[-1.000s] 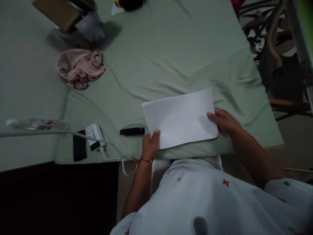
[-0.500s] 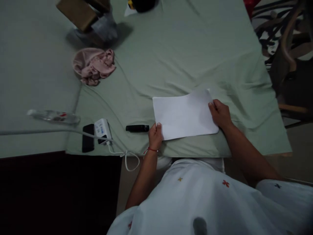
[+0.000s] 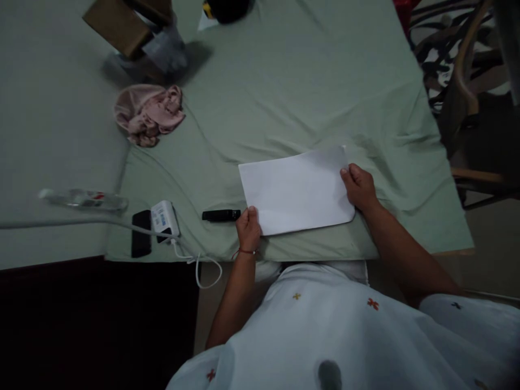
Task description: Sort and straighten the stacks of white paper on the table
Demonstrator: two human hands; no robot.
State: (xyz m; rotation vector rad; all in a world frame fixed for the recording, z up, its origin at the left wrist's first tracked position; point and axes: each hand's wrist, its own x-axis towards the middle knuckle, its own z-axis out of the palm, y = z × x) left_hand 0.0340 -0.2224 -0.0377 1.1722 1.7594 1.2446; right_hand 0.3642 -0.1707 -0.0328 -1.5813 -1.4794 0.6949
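White paper [image 3: 298, 192] is spread between my two hands over the green cloth near the table's front edge; whether it is one sheet or a stack I cannot tell. My left hand [image 3: 248, 227] grips its lower left corner, thumb on top and fingers underneath. On the right side, my right hand [image 3: 359, 187] pinches the edge, its thumb also on top. A black stapler-like object [image 3: 221, 215] lies on the cloth just left of my left hand. The undersides of the paper and most fingertips are hidden.
Left of the hands lie a black phone [image 3: 141, 234], a white power strip [image 3: 164, 221] with a cable, and a plastic bottle [image 3: 85, 199]. Farther back are a crumpled pink cloth [image 3: 151, 114] and a cardboard box [image 3: 117, 27]. A chair [image 3: 467, 76] stands at the right.
The view has shifted a little, so everything sits slightly farther left. The paper's left part looks slightly more stretched out to the left; both hands keep their hold on it.
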